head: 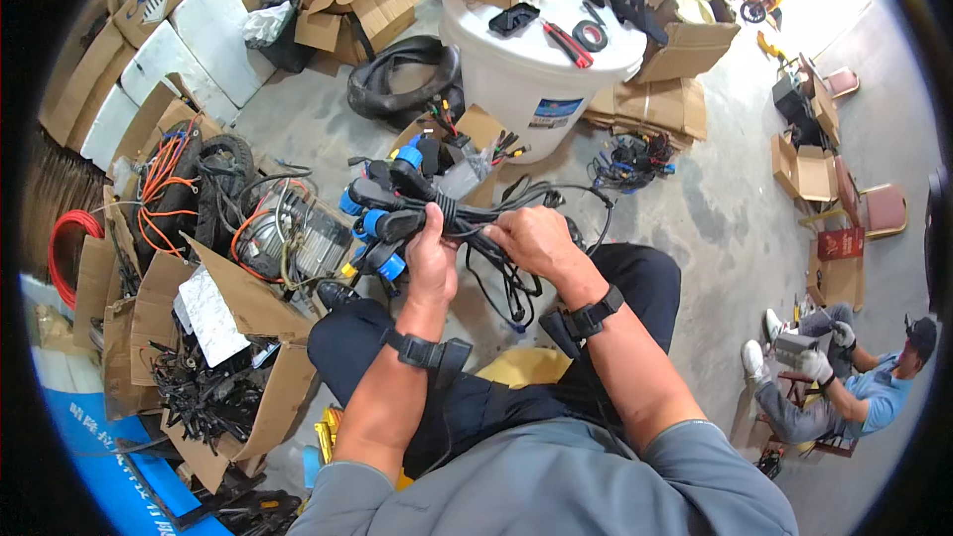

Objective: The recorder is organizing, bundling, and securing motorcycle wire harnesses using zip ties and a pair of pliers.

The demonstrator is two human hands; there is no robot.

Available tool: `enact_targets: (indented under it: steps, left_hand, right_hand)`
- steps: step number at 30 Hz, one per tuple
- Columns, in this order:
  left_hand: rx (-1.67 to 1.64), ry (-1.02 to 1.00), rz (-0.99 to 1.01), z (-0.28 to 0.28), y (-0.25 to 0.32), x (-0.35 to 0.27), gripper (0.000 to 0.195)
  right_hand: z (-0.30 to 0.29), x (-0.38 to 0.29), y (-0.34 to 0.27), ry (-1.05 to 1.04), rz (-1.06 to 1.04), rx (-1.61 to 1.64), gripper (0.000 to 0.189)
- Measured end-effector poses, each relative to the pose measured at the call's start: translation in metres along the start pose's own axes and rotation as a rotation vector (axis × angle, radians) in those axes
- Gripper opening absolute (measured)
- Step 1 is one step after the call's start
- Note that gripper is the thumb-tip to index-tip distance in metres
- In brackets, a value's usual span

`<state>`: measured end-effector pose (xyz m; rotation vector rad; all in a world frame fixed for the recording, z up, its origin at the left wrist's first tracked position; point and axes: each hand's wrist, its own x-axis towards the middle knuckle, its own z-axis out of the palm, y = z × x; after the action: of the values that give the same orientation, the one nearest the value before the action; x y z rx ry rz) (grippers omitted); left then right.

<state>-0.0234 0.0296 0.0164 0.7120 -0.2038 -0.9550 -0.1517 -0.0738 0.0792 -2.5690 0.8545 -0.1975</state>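
A thick bundle of black cables [484,217] spans the space between my two hands above my knees. My left hand [432,257] grips it beside the coiled wrap, thumb up along the side. Blue and black connectors [380,223] fan out past that hand on the left. My right hand [537,238] is closed around the cables on the right, and loose loops hang below it and reach out beyond. Behind the bundle, a cardboard box [484,126] holds more connectors and wires, its lower part hidden by the bundle.
A white drum [495,67] bears a red utility knife [567,45] and black tape [590,36]. A cable pile [633,161] lies on the floor. An open box of black leads [287,380] stands left, near a metal motor housing [313,238]. A seated person [856,387] works at right.
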Motion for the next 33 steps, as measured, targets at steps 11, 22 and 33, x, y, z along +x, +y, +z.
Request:
enact_targets:
  steps: [11, 22, 33]
  left_hand:
    - [-0.023, 0.023, -0.077, -0.003, 0.001, -0.002, 0.028]
    - [0.085, -0.112, -0.021, 0.013, 0.008, -0.01, 0.016]
    - [0.429, -0.091, 0.045, 0.01, 0.006, -0.014, 0.047]
  right_hand:
    - [-0.034, 0.003, -0.018, 0.177, -0.248, -0.195, 0.048]
    - [0.004, -0.002, 0.002, 0.039, -0.299, 0.091, 0.042]
    - [0.003, 0.002, 0.0, 0.01, -0.215, -0.187, 0.023]
